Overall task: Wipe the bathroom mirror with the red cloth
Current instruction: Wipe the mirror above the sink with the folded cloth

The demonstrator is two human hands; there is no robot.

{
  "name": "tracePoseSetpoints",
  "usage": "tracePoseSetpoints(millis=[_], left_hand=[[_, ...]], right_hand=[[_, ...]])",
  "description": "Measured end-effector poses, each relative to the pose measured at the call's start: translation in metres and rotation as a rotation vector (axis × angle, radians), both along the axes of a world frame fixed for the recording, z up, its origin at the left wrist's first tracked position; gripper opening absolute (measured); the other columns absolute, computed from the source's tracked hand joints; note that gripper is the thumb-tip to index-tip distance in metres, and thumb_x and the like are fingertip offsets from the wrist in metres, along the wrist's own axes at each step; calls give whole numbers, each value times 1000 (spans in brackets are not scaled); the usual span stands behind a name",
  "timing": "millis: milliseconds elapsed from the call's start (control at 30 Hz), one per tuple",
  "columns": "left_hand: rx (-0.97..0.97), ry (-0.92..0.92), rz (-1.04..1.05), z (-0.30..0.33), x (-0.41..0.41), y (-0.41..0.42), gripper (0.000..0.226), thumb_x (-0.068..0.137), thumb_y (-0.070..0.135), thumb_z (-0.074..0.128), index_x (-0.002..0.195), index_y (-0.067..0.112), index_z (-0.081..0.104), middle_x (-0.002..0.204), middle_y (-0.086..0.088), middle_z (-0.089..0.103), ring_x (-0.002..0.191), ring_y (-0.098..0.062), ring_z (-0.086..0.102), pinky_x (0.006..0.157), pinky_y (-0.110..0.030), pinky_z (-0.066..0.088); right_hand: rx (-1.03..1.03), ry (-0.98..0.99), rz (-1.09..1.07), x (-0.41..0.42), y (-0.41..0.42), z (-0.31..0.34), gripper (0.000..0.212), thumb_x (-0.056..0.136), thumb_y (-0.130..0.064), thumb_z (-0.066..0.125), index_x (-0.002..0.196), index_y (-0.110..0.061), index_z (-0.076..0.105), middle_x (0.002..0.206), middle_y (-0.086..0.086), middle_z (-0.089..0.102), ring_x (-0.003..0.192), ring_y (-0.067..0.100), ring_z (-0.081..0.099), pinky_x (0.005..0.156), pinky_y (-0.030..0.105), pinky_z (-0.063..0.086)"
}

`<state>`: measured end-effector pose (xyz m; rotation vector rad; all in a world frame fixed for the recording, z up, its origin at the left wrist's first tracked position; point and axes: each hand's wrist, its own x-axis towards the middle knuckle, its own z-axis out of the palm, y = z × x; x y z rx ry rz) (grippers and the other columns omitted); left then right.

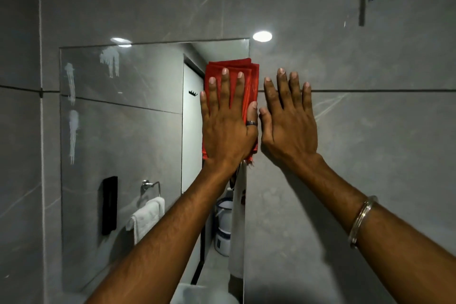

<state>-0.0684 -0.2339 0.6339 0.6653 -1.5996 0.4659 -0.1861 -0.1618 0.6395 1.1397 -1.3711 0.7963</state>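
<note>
Two hands: left hand (225, 118) flat, fingers spread, pinning red cloth (249, 74) on mirror (123, 131) — right hand (287, 118) open, empty, on wall.
Risk: white streaks (71, 84) upper left could stay — cloth sat far off.

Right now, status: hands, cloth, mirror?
Left hand flat, pressing red cloth on mirror near its right edge. Right hand open on wall tile, empty. White streaks upper left, unwiped.

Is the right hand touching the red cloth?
Apart. The head view shows the right hand flat on the wall tile, a narrow gap separating it from the red cloth.
</note>
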Motion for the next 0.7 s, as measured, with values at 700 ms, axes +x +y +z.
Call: tracePoseSetpoints(millis=[700], left_hand=[[120,-54,-19,-330,5,5,74,104,49,37,164,25,2,164,-16,24,160,-31,-1,128,-58,12]], right_hand=[[94,40,-96,-14,1,-226,69,105,-45,31,164,-15,13,170,15,17,159,25,-2,130,51,-1]])
